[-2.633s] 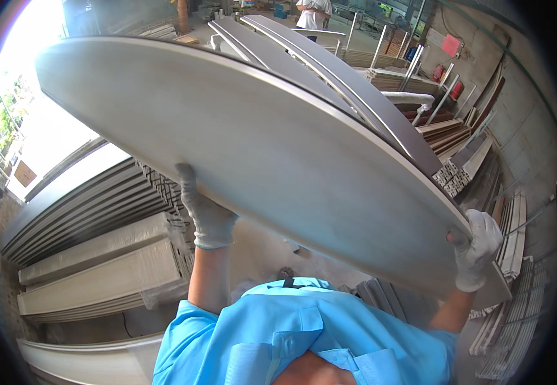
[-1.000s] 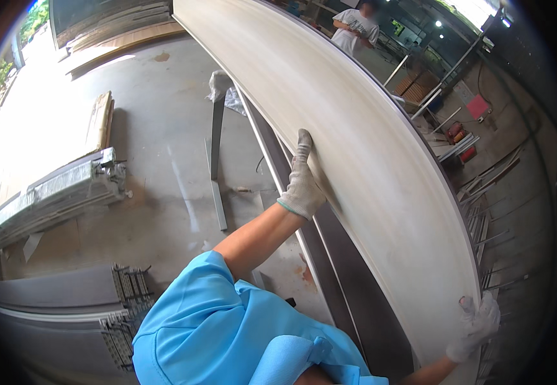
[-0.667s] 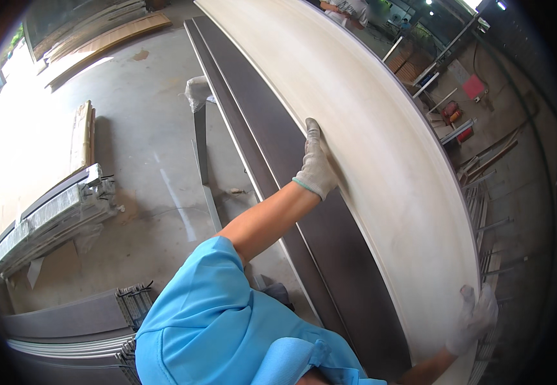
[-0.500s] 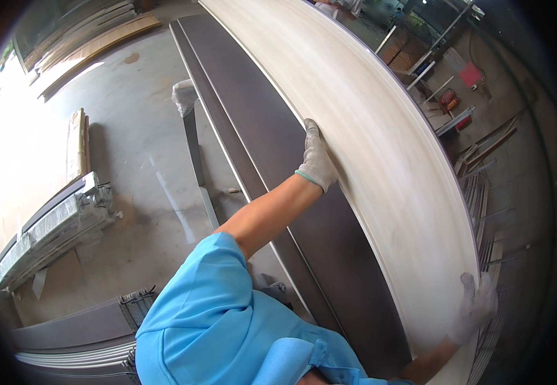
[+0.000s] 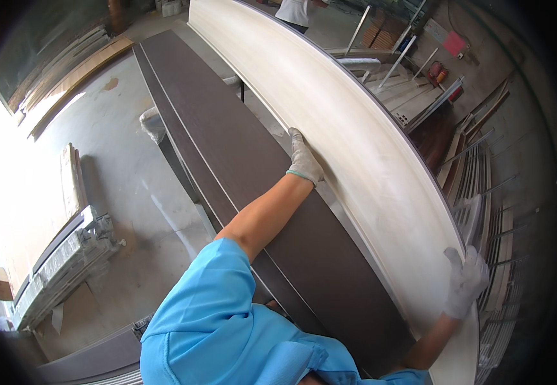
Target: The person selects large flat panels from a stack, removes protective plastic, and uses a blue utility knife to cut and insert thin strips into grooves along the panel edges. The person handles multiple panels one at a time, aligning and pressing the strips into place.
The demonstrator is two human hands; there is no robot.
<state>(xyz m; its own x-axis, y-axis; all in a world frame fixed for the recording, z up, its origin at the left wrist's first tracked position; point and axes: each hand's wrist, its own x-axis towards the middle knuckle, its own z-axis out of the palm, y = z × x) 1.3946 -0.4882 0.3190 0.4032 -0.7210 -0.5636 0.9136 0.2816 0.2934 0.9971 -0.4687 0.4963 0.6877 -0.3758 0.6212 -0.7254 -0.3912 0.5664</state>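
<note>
i have a long pale panel (image 5: 368, 173) in both hands, and it sits to the right of a dark brown board (image 5: 227, 122), leaning so its wide face looks up at me. my left hand (image 5: 305, 159) has the near edge about halfway along, with my thumb on the face and my other fingers hidden under it, so i can't tell how far they tuck in. my right hand (image 5: 466, 276) holds the far edge, nearer my end, thumb on the face and fingers bent over the rim. i think the panel is stiff like a door, and not so light, since it is so long. the far end may want to dip or swing. its face looks smooth, so it could slide, but my gloves should help. i guess the thin edges and corners could chip or scratch if they bump the dark board. the best places to hold are the two long edges, with my hands well apart, not the flat middle.
</note>
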